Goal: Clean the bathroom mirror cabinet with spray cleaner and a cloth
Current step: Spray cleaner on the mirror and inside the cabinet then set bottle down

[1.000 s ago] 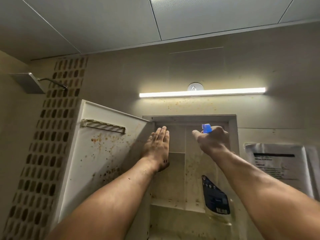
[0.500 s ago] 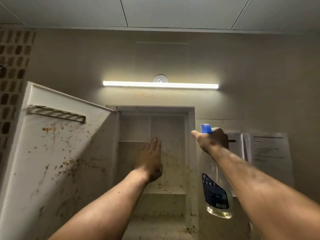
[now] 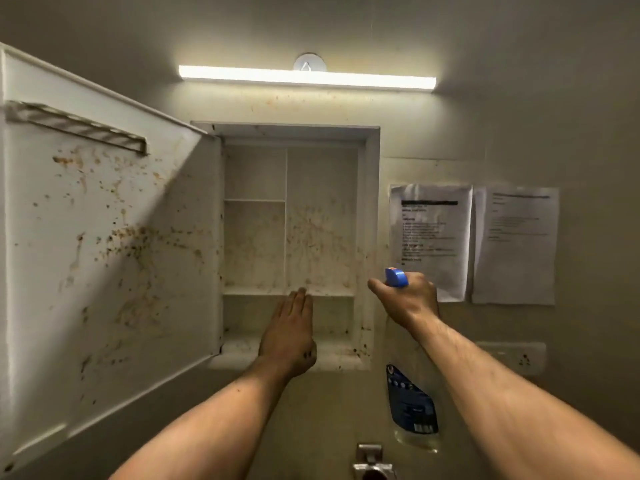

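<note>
The white wall cabinet [image 3: 371, 216] stands open, its shelves and back panel speckled with brown stains. Its door [image 3: 104, 244] is swung out to the left, the inner face just as spotted. My right hand [image 3: 407, 299] grips a clear spray bottle [image 3: 412, 407] with a blue nozzle and a dark blue label, held just right of the cabinet's frame with the nozzle pointing left. My left hand [image 3: 289, 334] is flat, fingers together, holding nothing, in front of the lowest shelf. No cloth is in view.
A lit strip lamp [image 3: 306, 77] runs above the cabinet. Two printed sheets [image 3: 474, 240] are stuck to the wall at the right, with a white socket plate [image 3: 512, 358] below them. A metal tap fitting [image 3: 372, 462] shows at the bottom edge.
The view has dropped and pulled back, so the whole cabinet shows. My left hand has slid down from the upper shelves to the lowest one. The bottle has shifted right of the frame.
</note>
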